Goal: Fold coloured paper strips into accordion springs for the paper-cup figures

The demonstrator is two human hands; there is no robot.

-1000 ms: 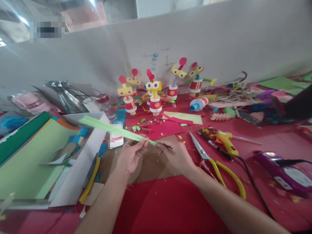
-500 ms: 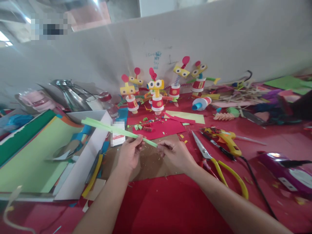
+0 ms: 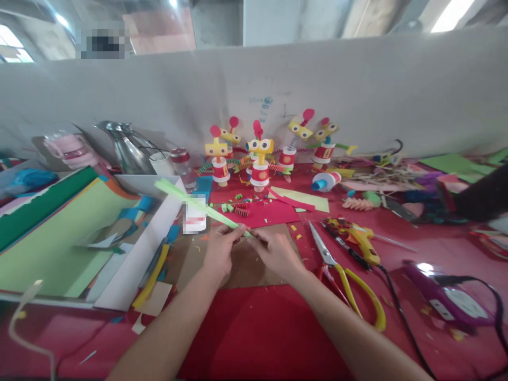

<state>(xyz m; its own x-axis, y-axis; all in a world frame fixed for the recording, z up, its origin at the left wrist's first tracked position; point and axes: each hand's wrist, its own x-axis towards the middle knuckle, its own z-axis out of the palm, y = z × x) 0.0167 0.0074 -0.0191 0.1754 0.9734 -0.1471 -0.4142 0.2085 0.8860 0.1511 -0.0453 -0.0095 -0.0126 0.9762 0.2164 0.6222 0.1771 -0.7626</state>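
A long, light green paper strip [image 3: 210, 210] runs from the upper left down to my fingertips over a brown cardboard sheet [image 3: 254, 264]. My left hand [image 3: 223, 247] pinches the strip between thumb and fingers. At the strip's right end, my right hand [image 3: 275, 251] grips it close beside the left, the fingertips almost touching. To the right of my hands lie scissors with yellow handles [image 3: 343, 280]. Beyond the cardboard are a red paper sheet [image 3: 273, 210] and small folded paper springs [image 3: 241, 210].
Several paper-cup figures [image 3: 260, 172] stand along the grey partition [image 3: 178, 84]. A box of coloured paper [image 3: 130, 259] is at left, near a steel jug [image 3: 125, 148]. At right are a yellow glue gun [image 3: 367, 243], a purple device with a cord [image 3: 448, 299] and a heap of scraps [image 3: 381, 172].
My right hand has moved left along the strip, closer to my left hand. Less of the strip shows between them. The head view has shifted slightly.
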